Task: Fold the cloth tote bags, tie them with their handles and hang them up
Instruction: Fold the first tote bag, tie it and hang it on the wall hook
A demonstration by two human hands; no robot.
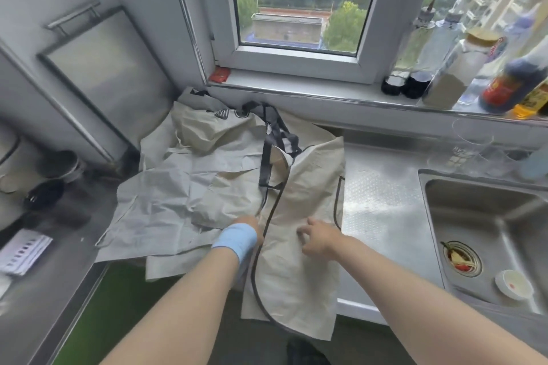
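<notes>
Top tote bag (296, 275) draped over the bench (382, 216) edge.
Fingers (301, 231) of my right hand (318, 235) rest loosely apart on it; my left hand (247, 224) hides its fingers, so I cannot tell.

Right hand (318, 235) on tote bag (296, 275)

Steel sink (439, 187) at right; bottles (504, 83) on windowsill; cutting board (109, 80) against wall.

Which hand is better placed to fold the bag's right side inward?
The right hand: it rests on the right half of the tote bag, close to that edge. The left hand is at the dark middle trim.
</notes>
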